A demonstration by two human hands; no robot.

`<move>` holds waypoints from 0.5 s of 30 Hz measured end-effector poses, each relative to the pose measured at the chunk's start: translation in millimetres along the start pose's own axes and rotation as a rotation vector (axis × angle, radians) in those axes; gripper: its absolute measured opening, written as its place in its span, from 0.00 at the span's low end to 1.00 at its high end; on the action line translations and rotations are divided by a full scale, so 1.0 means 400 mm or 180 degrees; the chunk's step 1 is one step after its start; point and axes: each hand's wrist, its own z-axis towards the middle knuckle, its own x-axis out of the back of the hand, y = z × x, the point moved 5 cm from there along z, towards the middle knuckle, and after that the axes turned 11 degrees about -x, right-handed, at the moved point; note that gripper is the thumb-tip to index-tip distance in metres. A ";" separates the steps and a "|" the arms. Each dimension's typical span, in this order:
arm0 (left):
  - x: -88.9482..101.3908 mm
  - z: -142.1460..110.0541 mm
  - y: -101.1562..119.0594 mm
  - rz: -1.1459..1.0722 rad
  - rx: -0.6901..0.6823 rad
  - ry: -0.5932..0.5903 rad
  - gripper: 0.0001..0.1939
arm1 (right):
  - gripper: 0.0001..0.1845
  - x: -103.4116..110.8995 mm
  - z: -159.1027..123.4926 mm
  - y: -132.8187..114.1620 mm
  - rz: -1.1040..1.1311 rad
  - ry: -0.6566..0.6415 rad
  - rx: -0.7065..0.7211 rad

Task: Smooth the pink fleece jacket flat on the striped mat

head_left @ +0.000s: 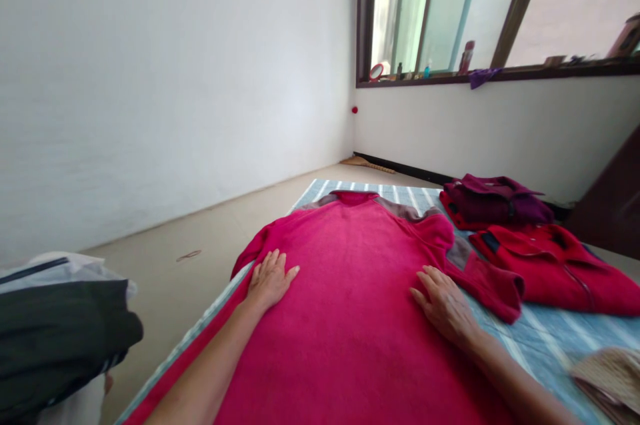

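Note:
A bright pink fleece top (350,278) with grey shoulder patches lies spread flat on a blue and white striped sheet (545,338). My left hand (270,278) rests flat on the garment's left side, fingers stretched out. My right hand (443,302) lies flat on its right side, fingers apart, just beside the folded-in right sleeve (487,282). Neither hand holds anything.
To the right lie a red jacket (550,272) and a folded maroon garment (495,202). A tan knitted item (610,378) sits at the lower right. Dark folded clothes (55,338) are piled at the left. Bare floor (200,245), a white wall and a window sill with bottles lie beyond.

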 end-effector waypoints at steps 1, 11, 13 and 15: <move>0.002 -0.006 -0.001 0.0018 0.0001 0.0020 0.35 | 0.19 0.002 -0.012 0.003 -0.0013 0.0012 -0.0049; -0.012 -0.042 -0.022 -0.0278 0.0075 0.0150 0.36 | 0.23 -0.033 -0.055 0.057 0.0385 -0.0112 -0.0483; -0.014 -0.042 -0.024 -0.0440 0.0083 0.0269 0.35 | 0.23 -0.033 -0.055 0.056 0.0463 -0.0116 -0.0499; -0.014 -0.040 -0.028 -0.0655 0.0091 0.0420 0.35 | 0.23 -0.029 -0.055 0.053 0.0538 -0.0106 -0.0497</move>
